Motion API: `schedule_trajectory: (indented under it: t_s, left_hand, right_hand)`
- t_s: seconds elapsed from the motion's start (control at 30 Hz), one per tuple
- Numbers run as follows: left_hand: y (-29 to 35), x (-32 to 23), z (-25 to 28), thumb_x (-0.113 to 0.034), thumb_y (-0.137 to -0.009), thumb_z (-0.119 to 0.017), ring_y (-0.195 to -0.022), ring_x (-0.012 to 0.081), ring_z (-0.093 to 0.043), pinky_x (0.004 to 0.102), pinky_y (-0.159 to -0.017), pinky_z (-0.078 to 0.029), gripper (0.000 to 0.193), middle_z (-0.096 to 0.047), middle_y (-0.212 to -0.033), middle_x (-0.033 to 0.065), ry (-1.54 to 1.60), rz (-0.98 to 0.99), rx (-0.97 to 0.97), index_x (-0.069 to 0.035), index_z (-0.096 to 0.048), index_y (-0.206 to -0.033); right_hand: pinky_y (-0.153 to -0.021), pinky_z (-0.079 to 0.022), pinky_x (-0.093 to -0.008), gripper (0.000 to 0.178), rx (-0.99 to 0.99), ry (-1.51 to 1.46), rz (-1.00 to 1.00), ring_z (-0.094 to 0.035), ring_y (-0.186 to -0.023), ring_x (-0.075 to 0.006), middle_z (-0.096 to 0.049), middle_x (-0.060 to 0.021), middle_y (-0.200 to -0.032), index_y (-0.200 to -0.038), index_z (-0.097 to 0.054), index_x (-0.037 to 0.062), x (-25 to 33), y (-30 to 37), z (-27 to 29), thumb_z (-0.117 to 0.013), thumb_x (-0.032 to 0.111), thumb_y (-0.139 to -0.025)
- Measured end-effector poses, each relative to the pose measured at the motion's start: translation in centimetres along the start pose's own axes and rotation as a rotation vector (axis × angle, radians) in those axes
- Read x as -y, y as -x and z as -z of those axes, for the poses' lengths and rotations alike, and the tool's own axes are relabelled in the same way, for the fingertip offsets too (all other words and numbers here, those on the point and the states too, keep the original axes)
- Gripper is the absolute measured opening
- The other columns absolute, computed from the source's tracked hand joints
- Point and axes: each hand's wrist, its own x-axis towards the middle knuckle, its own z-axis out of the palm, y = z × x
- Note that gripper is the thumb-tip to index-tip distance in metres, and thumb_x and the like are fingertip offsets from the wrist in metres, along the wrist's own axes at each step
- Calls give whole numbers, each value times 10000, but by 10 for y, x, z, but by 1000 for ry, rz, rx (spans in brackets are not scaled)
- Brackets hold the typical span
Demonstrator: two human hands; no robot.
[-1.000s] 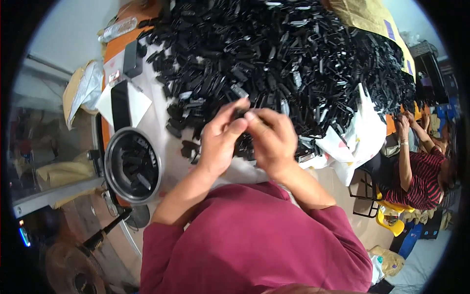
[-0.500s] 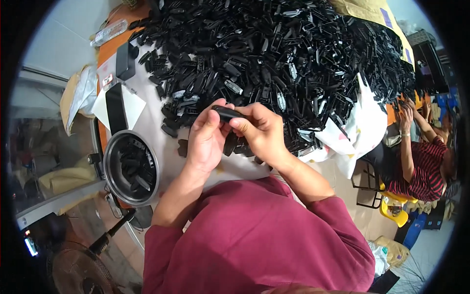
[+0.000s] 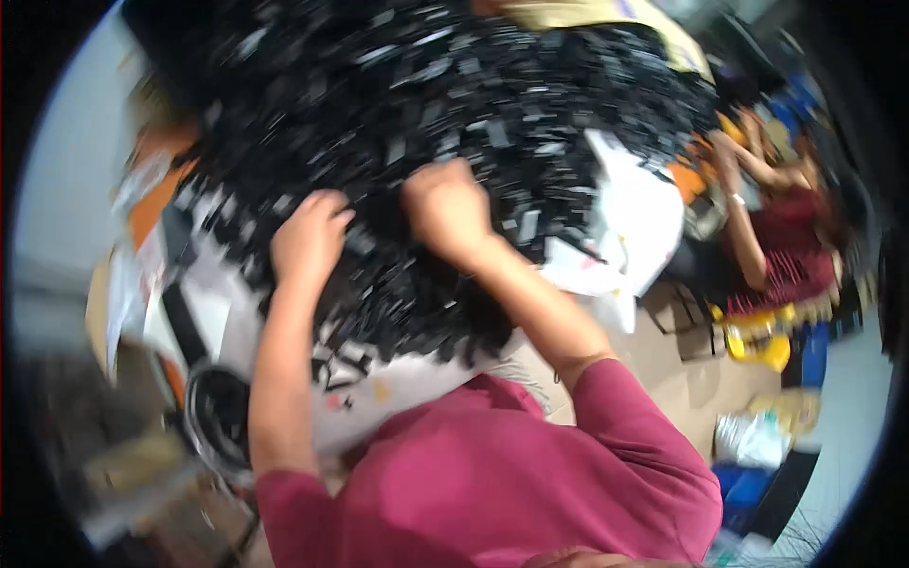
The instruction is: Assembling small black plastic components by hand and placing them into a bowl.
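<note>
A large heap of small black plastic pieces (image 3: 379, 114), some with shiny faces, spreads over the table; motion blur hides their details. My left hand (image 3: 311, 237) is at the heap's near left part, its fingers bent and smeared. To the right of it, my right hand (image 3: 450, 210) is over the pieces, with its knuckles up and its fingertips hidden. Whether either hand holds a piece cannot be made out. Loose black pieces lie near my left forearm on the pale table cover (image 3: 379, 383).
At the left stands a metal bowl (image 3: 194, 407) beside a black flat object (image 3: 185, 327) on white paper. White plastic sheeting (image 3: 639, 222) hangs at the table's right edge. Further right, another person in a striped top (image 3: 791, 246) works near a yellow stool (image 3: 762, 346).
My hands have parted and moved onto the heap; the black piece they held together no longer shows. More black pieces now lie toward the near edge. The whole view has shifted.
</note>
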Motion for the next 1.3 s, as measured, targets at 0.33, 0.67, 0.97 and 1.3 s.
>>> schedule_trajectory:
  t_s: [0.33, 0.67, 0.97, 1.3]
  left_hand:
    - [18, -19, 5, -155, -890, -514, -494, 40, -408, 181, -421, -317, 245, -501, -698, -10, 1032, 528, 122, -10, -534, -1087]
    - [26, -18, -17, -11, -821, -577, -605, 51, -427, 164, -513, -314, 261, -566, -886, 24, 927, 167, -137, 1, -518, -1075]
    - [33, -80, 16, -26, -823, -556, -533, 38, -402, 164, -447, -302, 97, -482, -721, -5, 1029, 322, -71, -27, -523, -915]
    - [51, -77, 30, -79, -741, -702, -845, 103, -532, 223, -775, -428, 309, -608, -959, 35, 1133, 189, -55, 1, -596, -1019]
  right_hand:
    - [-645, -443, -375, 130, -313, -762, -155, -523, -775, -292, -544, -97, -760, -885, -591, 93, 16, 15, 5, -590, 127, -760]
    - [-691, -445, -291, 148, -284, -1614, -271, -550, -779, -178, -548, -86, -819, -967, -517, 23, 36, 15, 22, -529, 80, -830]
    - [-643, -484, -262, 225, -208, -1374, -250, -583, -774, -143, -572, -75, -884, -1014, -582, 25, 14, 29, 40, -581, 78, -796]
    - [-669, -472, -259, 269, -255, -994, 25, -590, -789, -188, -601, -99, -893, -1023, -615, 7, 13, 47, 65, -595, -48, -760]
